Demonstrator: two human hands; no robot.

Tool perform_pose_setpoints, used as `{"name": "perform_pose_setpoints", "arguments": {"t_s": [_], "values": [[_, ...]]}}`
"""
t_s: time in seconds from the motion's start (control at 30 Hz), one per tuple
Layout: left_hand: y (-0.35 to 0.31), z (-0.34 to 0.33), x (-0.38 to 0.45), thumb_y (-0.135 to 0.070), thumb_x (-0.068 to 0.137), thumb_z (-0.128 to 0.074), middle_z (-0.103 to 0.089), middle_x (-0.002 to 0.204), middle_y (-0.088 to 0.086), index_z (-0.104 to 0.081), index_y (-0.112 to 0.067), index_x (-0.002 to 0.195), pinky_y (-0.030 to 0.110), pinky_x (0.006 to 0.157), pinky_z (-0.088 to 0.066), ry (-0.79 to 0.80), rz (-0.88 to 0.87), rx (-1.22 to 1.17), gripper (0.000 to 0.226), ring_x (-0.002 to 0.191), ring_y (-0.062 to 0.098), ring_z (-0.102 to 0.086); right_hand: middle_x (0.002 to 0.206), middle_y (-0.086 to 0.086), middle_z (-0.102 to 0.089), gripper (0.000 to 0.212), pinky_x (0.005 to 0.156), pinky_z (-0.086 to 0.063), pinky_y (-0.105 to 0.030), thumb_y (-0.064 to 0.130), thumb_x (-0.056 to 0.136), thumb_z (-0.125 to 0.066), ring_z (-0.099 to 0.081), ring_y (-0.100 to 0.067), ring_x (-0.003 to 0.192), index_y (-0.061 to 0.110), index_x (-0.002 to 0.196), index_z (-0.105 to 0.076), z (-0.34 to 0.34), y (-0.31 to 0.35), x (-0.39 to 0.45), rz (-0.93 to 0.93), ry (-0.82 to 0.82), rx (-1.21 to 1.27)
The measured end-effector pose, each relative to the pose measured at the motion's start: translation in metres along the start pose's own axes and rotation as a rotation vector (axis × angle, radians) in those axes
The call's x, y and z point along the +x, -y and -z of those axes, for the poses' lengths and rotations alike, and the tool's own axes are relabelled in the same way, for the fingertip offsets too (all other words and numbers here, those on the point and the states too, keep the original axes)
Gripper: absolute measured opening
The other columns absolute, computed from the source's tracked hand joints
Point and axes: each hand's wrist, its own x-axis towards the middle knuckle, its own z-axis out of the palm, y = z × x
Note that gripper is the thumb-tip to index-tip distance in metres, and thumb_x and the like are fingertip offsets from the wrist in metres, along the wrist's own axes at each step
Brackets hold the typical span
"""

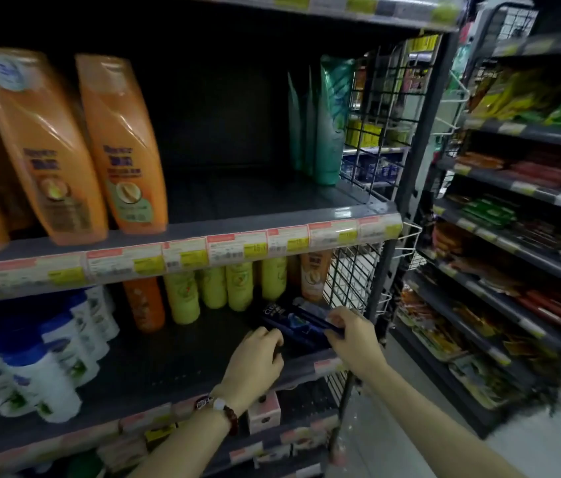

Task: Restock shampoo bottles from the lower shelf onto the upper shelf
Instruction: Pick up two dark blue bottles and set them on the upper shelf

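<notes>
Dark blue shampoo bottles (298, 322) lie flat at the right end of the lower shelf (175, 360). My right hand (353, 334) is closed on the right end of the top one. My left hand (258, 357) grips the left side of the dark bottles; which bottle it holds is unclear. The upper shelf (255, 198) has a wide bare gap between two orange bottles (120, 146) on the left and teal bottles (330, 122) on the right.
Yellow-green bottles (210, 291) and orange bottles (142, 305) stand at the back of the lower shelf, white bottles with blue caps (41, 360) at the left. A wire grid panel (358, 277) closes the shelf's right end. A snack rack (513, 236) stands across the aisle.
</notes>
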Motion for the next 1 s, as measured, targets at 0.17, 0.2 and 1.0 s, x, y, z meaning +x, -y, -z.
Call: {"name": "perform_pose_setpoints", "arguments": {"t_s": [0.17, 0.2, 1.0], "values": [[0.004, -0.018, 0.014, -0.025, 0.089, -0.056, -0.058, 0.112, 0.005, -0.058, -0.015, 0.114, 0.032, 0.088, -0.048, -0.016, 0.142, -0.153, 0.027, 0.105, 0.02, -0.055, 0.12, -0.006, -0.054, 0.037, 0.087, -0.049, -0.028, 0.012, 0.087, -0.061, -0.058, -0.024, 0.106, 0.013, 0.123, -0.055, -0.013, -0.006, 0.009, 0.0, 0.001, 0.035], [0.004, -0.02, 0.017, -0.026, 0.088, -0.058, -0.059, 0.115, 0.006, -0.057, -0.014, 0.117, 0.031, 0.089, -0.048, -0.039, 0.194, -0.217, 0.031, 0.106, 0.02, -0.057, 0.123, -0.005, -0.053, 0.039, 0.089, -0.05, -0.03, 0.012, 0.087, -0.06, -0.058, -0.024, 0.108, 0.014, 0.125, -0.053, -0.014, -0.007, 0.012, -0.001, 0.004, 0.032], [-0.03, -0.041, 0.08, -0.037, 0.068, -0.081, -0.064, 0.118, 0.018, -0.058, 0.003, 0.118, 0.037, 0.088, -0.055, -0.192, 0.865, -0.928, 0.068, 0.105, 0.031, -0.062, 0.106, -0.02, -0.067, 0.026, 0.076, -0.05, -0.035, 0.015, 0.089, -0.056, -0.062, -0.035, 0.1, 0.0, 0.111, -0.057, -0.032, -0.026, 0.054, -0.089, 0.165, -0.211]]}}
